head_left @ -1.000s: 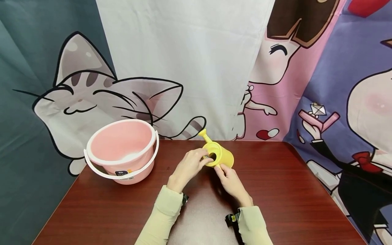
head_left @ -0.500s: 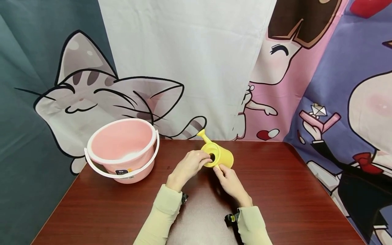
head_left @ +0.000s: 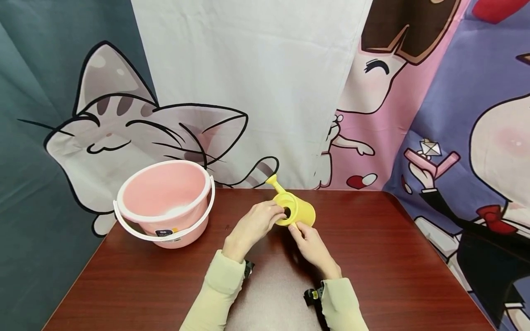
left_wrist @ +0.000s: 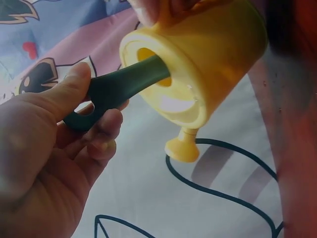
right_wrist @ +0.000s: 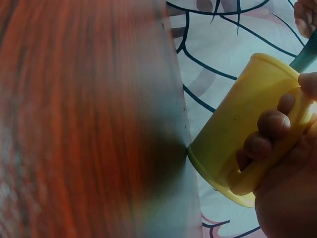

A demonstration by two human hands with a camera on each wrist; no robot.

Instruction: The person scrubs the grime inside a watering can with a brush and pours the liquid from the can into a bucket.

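A yellow toy watering can (head_left: 305,213) lies tilted above the wooden table, its round opening facing left and its spout (head_left: 276,184) pointing up and away. My right hand (head_left: 312,246) grips the can's side handle, with the fingers (right_wrist: 273,124) curled through it in the right wrist view. My left hand (head_left: 257,223) pinches a dark green handle (left_wrist: 116,89) with a hole near its end, between thumb and fingers. The handle's far end passes into the can's opening, so what it belongs to is hidden inside.
A pink bucket (head_left: 167,191) with its white bail lowered stands at the table's left. Behind the reddish-brown table (head_left: 393,257) hangs a cartoon-printed cloth (head_left: 256,82), close beyond the can's spout.
The left fingers have shifted slightly at the can's opening, and the can has moved a touch to the left. The right hand keeps its grip; the bucket stays put.
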